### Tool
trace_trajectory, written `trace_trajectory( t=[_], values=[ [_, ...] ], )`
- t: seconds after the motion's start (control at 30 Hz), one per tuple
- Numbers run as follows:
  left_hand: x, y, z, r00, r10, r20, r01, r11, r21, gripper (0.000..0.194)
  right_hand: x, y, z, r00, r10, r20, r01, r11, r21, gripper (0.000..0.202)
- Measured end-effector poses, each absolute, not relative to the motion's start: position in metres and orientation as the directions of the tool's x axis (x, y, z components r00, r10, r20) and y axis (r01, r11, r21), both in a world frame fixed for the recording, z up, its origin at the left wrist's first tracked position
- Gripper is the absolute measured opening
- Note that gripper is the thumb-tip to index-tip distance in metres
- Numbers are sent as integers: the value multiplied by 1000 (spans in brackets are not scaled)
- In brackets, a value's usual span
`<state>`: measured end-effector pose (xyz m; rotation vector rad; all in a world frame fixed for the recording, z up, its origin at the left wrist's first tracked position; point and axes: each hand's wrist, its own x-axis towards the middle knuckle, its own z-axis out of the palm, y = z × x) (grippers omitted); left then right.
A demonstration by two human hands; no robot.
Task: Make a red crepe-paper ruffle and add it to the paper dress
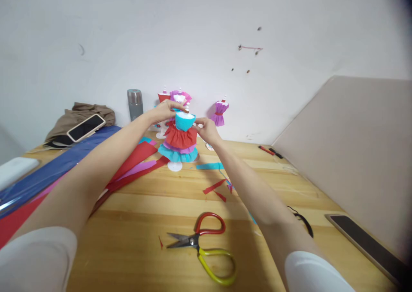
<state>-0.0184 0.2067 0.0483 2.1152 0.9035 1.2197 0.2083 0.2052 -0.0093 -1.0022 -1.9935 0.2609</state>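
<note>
A miniature dress form [185,121] stands on a round white base [174,166]. It wears a turquoise bodice and a tiered paper skirt [180,138] in red, purple and turquoise. My left hand [165,112] reaches to its upper left, the fingers closed at the neck and shoulder. On the other side my right hand [207,130] pinches the edge of the dress by the waist. What lies exactly between the fingertips is partly hidden. Open-bladed scissors [193,240] with one red and one yellow handle lie in front, untouched.
Other dressed miniature forms stand behind, one in purple [219,114]. Red paper strips [135,159] and a blue sheet [80,155] lie left. A flask [135,104], brown cloth with a phone [86,127], turquoise strip [209,166], red scraps [214,186] and another phone [363,240] surround the work area.
</note>
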Motion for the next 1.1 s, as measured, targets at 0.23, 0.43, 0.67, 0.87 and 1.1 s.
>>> trace_trajectory(
  t=[0.23,0.43,0.67,0.87,1.1],
  values=[
    [-15,150,71,228,805,548,264,-593,761,55,216,201,-5,-314,734,603,677,618,-400,13],
    [17,98,70,143,766,626,639,-555,533,61,214,196,-2,-356,735,577,744,597,-301,18],
    [14,107,72,185,779,600,590,-576,566,18,221,188,-1,-375,746,551,792,566,-227,23],
    [-6,115,89,473,793,384,375,-575,727,22,229,182,3,-395,733,554,805,567,-176,23],
    [-1,109,107,655,710,261,383,-608,695,26,233,176,6,-423,727,541,808,573,-138,24]
  ],
)
